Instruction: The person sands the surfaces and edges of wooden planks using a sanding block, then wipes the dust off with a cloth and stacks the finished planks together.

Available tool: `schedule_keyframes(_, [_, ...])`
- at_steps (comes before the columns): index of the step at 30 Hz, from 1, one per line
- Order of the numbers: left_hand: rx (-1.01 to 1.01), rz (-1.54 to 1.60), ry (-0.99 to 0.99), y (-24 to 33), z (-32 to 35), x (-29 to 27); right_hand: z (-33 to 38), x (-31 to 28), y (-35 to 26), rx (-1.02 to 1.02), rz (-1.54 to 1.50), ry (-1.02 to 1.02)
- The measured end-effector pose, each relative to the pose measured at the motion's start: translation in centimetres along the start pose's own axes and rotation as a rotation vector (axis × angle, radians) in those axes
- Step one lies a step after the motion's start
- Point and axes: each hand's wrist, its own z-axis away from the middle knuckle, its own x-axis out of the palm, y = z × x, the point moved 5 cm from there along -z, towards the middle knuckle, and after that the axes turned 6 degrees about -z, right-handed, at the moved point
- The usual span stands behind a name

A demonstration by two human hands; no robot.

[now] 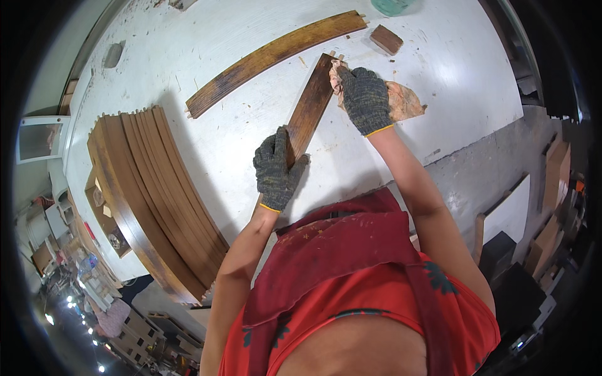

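Both my hands wear dark grey knit gloves with yellow cuffs. My left hand is wrapped round the near end of a brown stained wooden slat, which lies slanted on the white table. At the slat's far end, where small pegs stick out, my right hand presses a crumpled pinkish-orange cloth against its edge. Part of the cloth spreads out to the right under the hand. Beyond them lies a second, slightly curved stained slat with pegs at its ends.
A small brown block sits on the white table near a greenish translucent container. On the left, several brown curved slats stand in a row beside an open wooden box. Boards lean at the far right.
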Motion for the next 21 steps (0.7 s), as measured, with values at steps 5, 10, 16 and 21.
schedule_keyframes(5, [-0.006,-0.024,-0.028,0.0,0.5,0.1,0.3,1.2,-1.1,0.005,0.067,-0.05])
schedule_keyframes(10, [0.003,-0.05,-0.023,-0.2,0.3,0.5,-1.4,0.5,0.0,-0.045,0.109,0.068])
schedule_keyframes(16, [-0.02,-0.057,-0.045,0.0,0.0,0.4,-2.7,1.7,2.1,-0.008,-0.263,0.109])
schedule_keyframes(21, [-0.013,-0.061,-0.038,-0.2,0.4,0.4,0.1,1.3,-1.8,-0.1,0.055,-0.058])
